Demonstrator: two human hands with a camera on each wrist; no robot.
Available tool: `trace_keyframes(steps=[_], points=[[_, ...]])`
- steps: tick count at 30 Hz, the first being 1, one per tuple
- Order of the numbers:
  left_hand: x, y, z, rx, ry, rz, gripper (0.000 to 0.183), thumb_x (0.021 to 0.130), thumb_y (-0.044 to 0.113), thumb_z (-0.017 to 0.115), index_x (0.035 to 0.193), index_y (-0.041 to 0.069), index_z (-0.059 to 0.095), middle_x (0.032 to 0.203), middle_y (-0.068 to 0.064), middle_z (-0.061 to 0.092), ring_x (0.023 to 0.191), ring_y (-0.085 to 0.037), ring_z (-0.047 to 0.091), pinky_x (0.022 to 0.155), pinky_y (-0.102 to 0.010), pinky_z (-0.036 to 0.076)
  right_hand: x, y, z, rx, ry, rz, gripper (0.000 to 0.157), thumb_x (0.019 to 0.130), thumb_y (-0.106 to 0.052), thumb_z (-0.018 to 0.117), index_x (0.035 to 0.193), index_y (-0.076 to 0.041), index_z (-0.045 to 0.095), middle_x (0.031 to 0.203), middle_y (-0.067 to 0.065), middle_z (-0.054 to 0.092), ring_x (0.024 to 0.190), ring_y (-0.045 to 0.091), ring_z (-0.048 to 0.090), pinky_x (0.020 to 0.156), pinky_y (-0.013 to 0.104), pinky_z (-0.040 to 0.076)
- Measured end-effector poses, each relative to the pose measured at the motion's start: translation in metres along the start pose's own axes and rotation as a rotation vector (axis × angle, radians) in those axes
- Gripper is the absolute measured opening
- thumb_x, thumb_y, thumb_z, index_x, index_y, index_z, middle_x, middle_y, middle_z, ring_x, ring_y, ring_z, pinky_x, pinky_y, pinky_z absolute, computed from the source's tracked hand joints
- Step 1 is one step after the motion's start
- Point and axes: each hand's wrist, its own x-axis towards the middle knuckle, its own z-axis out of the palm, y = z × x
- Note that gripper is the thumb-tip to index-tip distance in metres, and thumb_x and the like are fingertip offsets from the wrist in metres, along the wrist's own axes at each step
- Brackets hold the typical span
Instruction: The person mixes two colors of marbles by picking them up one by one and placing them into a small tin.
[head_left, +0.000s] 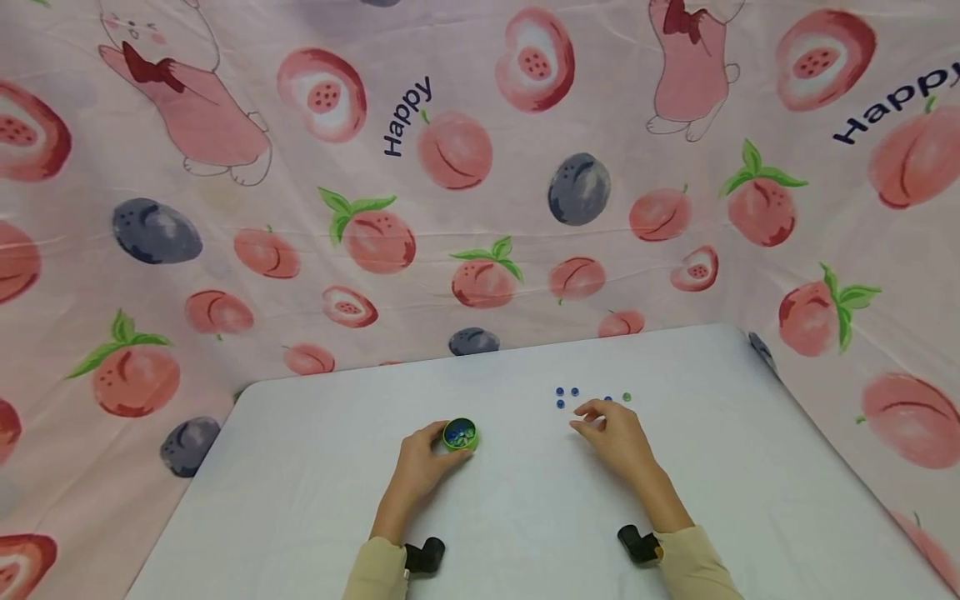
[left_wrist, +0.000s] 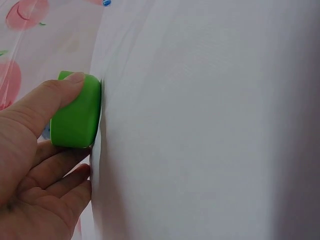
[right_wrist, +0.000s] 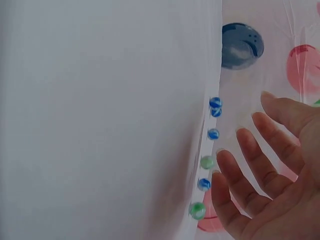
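The left hand (head_left: 422, 462) held a green cup (left_wrist: 75, 120) upright at the left of the worktop (head_left: 517, 517), thumb and fingers round its wall, likely steadying it while leaving its mouth and the marbles inside (head_left: 460, 435) uncovered. The right hand (head_left: 617, 439) hovered near loose marbles (right_wrist: 213, 134), fingers parted and slightly bent, apparently holding nothing; their spacing probably eased single pinches.

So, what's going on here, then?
A person's left hand holds a small green cup upright on the white table, with blue and green marbles inside. Their right hand hovers beside the loose marbles, with nothing in its grasp. Six of those, four blue and two green, lie on the table outside the cup.
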Motion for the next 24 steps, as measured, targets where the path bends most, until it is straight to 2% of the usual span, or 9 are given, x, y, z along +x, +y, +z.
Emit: trace_keyframes(steps=[12,24], points=[[0.001,0.000,-0.001,0.018,-0.014,-0.017,0.061,0.083,0.024,0.084,0.132,-0.003,0.061,0.133,-0.021,0.063,0.131,-0.040,0.053,0.111,-0.053,0.041,0.001,0.019,-0.025,-0.067,0.072,0.047,0.022,0.091,-0.018,0.074,0.109,-0.006,0.074,0.096,0.010,0.069,0.082,0.023,0.059,0.067,0.031,0.046],[0.001,0.002,-0.001,0.031,-0.013,-0.028,0.061,0.082,0.025,0.084,0.132,-0.002,0.061,0.133,-0.021,0.063,0.131,-0.040,0.053,0.111,-0.053,0.041,0.006,0.038,-0.039,-0.167,0.087,0.069,0.027,0.090,-0.020,0.074,0.110,-0.001,0.072,0.095,0.015,0.069,0.071,0.021,0.055,0.058,0.029,0.042]])
